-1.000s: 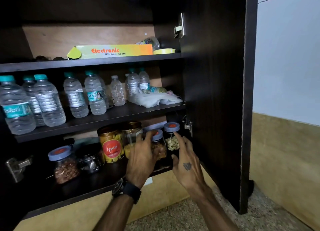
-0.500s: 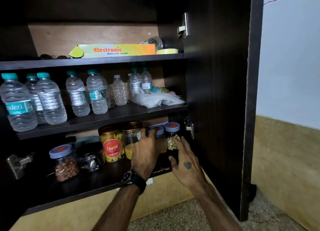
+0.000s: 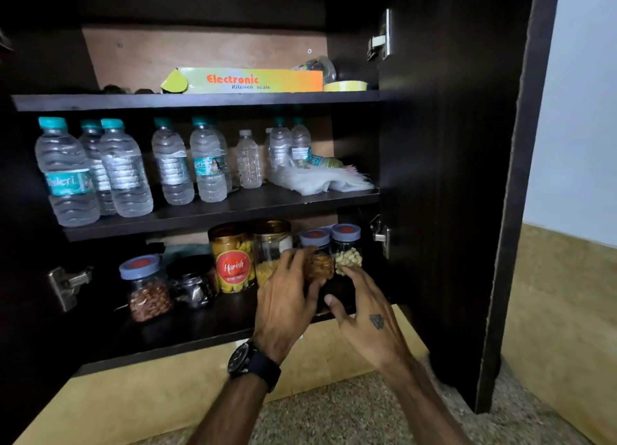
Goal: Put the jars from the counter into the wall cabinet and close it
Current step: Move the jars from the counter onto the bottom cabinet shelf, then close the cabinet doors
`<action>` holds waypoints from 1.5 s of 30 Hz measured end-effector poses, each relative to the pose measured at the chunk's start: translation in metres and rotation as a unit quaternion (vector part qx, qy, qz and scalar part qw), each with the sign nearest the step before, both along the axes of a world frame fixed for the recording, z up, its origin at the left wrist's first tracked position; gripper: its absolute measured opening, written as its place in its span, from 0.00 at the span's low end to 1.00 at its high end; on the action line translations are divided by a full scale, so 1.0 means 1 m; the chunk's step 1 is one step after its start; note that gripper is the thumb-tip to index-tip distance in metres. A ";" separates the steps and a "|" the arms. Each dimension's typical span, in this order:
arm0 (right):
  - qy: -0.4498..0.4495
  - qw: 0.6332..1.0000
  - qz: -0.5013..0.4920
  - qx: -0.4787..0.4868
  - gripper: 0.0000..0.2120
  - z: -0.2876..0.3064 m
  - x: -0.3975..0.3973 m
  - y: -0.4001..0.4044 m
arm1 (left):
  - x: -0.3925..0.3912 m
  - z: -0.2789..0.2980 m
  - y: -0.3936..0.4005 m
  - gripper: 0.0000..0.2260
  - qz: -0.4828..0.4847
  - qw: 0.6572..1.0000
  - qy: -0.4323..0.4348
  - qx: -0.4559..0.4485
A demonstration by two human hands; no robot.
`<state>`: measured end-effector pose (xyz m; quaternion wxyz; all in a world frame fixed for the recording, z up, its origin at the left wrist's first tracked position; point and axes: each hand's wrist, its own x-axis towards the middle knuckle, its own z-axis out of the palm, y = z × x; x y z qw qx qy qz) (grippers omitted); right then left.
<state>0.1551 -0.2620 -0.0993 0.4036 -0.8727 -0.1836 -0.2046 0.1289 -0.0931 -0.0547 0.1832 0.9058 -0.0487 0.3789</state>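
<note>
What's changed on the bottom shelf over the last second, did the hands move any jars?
The left hand has pushed the jar of brown snacks deeper onto the bottom shelf, so it now stands beside the cashew jar. The right hand has slid off the cashew jar and sits lower, fingers open. The peanut jar, the Harish jar and the water bottles stayed put, and the cabinet door is still open.

The lower half of the brown-filled jar (image 3: 320, 261) is covered by the left hand (image 3: 287, 304), so the grip is not fully seen. The base of the cashew jar (image 3: 348, 251) is hidden behind the right hand (image 3: 370, 314). The worktop (image 3: 334, 414) is cut off by the bottom edge.
</note>
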 end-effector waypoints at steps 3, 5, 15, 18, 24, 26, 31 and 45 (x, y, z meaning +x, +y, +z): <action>-0.010 1.000 0.016 0.023 0.30 -0.002 -0.021 -0.001 | -0.027 -0.017 0.015 0.22 0.010 1.000 0.027 0.007; -0.013 0.999 0.031 0.038 0.30 -0.003 -0.044 -0.004 | -0.047 -0.028 0.025 0.21 0.002 0.999 0.047 0.005; -0.221 0.969 -0.076 0.084 0.21 0.015 -0.186 -0.031 | -0.093 -0.045 0.074 0.34 -0.048 0.984 0.166 0.051; -0.321 0.916 -0.204 0.125 0.24 0.021 -0.203 -0.054 | -0.098 -0.049 0.074 0.45 -0.045 0.968 0.226 0.102; -0.109 0.968 -0.097 0.204 0.43 0.033 -0.190 -0.052 | -0.104 -0.045 0.067 0.44 -0.053 0.961 0.259 0.074; -0.143 0.968 -0.101 0.181 0.42 0.029 -0.191 -0.036 | -0.110 -0.040 0.070 0.40 -0.056 0.963 0.257 0.052; -0.132 0.973 -0.080 0.171 0.50 0.022 -0.185 0.004 | -0.123 -0.039 0.082 0.34 -0.018 0.968 0.248 0.042; -0.044 0.998 0.026 0.023 0.33 0.064 -0.083 0.114 | -0.135 -0.046 0.112 0.33 0.015 0.975 0.214 0.053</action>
